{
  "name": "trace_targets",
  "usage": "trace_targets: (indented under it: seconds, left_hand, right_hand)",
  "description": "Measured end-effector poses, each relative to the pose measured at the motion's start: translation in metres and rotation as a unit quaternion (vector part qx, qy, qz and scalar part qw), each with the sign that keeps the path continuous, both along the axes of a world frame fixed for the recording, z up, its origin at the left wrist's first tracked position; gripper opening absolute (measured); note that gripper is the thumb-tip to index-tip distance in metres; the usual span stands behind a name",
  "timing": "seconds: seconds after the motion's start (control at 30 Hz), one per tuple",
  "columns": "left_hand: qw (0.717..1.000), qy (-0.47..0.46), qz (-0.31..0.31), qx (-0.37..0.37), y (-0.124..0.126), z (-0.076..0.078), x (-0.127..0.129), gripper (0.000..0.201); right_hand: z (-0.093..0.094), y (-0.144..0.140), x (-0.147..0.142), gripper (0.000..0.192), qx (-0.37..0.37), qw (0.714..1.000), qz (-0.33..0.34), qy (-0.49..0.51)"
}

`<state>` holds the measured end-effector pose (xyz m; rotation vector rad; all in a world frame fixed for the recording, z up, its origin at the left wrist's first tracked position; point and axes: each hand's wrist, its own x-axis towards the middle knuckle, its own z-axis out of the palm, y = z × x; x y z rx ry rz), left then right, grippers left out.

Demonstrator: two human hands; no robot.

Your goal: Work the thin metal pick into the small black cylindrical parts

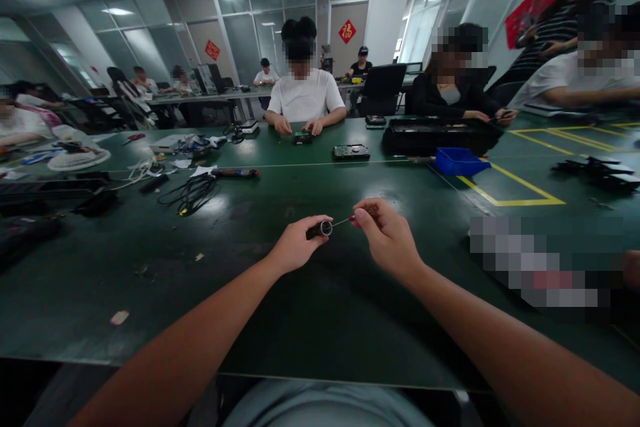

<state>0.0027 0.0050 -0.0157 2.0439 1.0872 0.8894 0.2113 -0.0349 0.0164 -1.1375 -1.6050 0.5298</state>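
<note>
A wide green table (310,307) fills a shared workroom. Above its middle, a small black cylinder (320,229) is pinched in the left hand (296,247), fingers closed around it. A thin screwdriver (345,219) is gripped by the right hand (387,235); it is best kept aligned with the cylinder's ringed end.

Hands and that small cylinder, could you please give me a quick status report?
Left hand shut on small black cylinder. Right hand pinching thin tool, tip at the cylinder's end. Green table beneath.
</note>
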Motion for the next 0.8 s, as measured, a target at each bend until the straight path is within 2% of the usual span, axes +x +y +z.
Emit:
trace_targets:
  seconds: [0.3, 0.5, 0.7, 0.8]
  left_hand:
    - [1.000, 0.006, 0.000, -0.014, -0.004, 0.005, 0.001, 0.040]
    - [1.000, 0.014, 0.010, 0.003, -0.003, 0.001, 0.000, 0.045]
    - [1.000, 0.011, 0.017, 0.013, 0.000, 0.001, -0.001, 0.043]
    - [1.000, 0.013, 0.019, 0.014, 0.000, 0.001, -0.001, 0.042]
  right_hand:
    - [0.002, 0.001, -0.001, 0.020, -0.018, 0.999, -0.002, 0.027]
    - [0.012, -0.002, 0.001, 0.027, -0.039, 0.997, -0.034, -0.059]
    - [0.014, -0.004, 0.002, 0.010, -0.006, 0.998, 0.006, -0.069]
    - [0.015, -0.004, 0.001, 0.009, -0.010, 0.997, 0.010, -0.081]
